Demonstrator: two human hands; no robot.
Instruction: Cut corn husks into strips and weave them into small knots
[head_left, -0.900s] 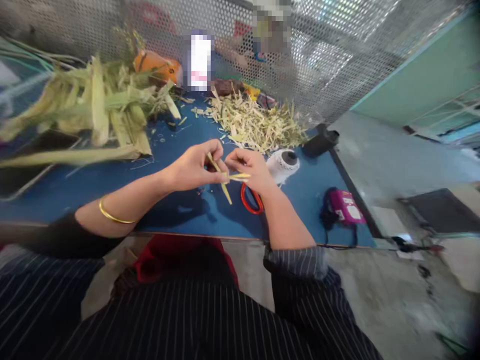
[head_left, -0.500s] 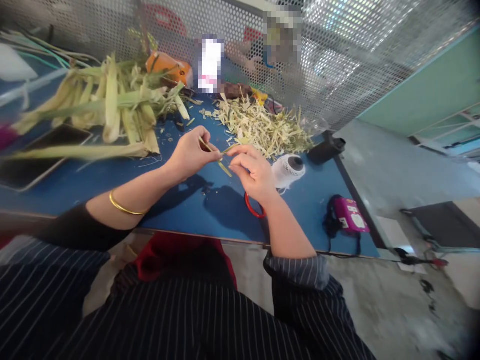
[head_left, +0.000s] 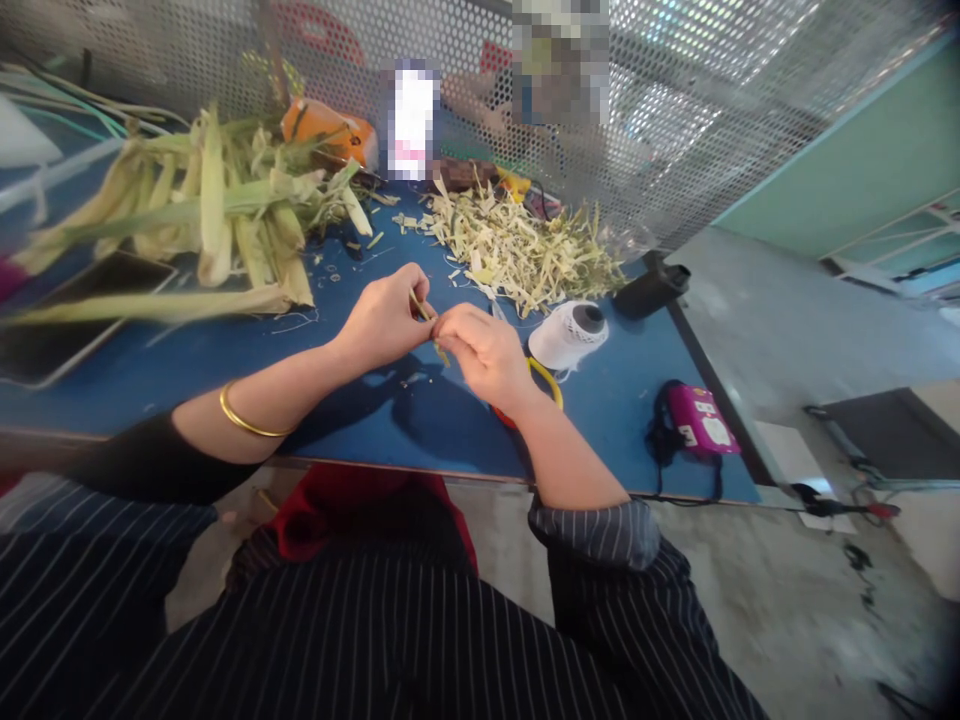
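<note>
My left hand point(head_left: 390, 312) pinches a thin green plant strip point(head_left: 442, 352) above the blue table. Against its fingertips, my right hand point(head_left: 484, 350) is closed at the same strip, fingers pressed together. A short end of the strip hangs below the fingertips. Beside and partly under my right hand lie scissors with yellow and red handles point(head_left: 551, 380). A white thread cone point(head_left: 570, 335) lies just right of that hand. Beyond both hands spreads a heap of pale cut pieces point(head_left: 517, 250).
Long pale-green stalks point(head_left: 214, 210) are piled at the left over a dark tray point(head_left: 90, 310). An orange packet point(head_left: 330, 130), a black cylinder point(head_left: 652, 290) and a magenta box point(head_left: 703, 420) sit on the blue table point(head_left: 345, 430). Perforated metal point(head_left: 465, 90) stands behind.
My right hand has moved left and slightly down, and its fingers have closed at the strip. More of the scissors' yellow handle shows. The view has shifted slightly.
</note>
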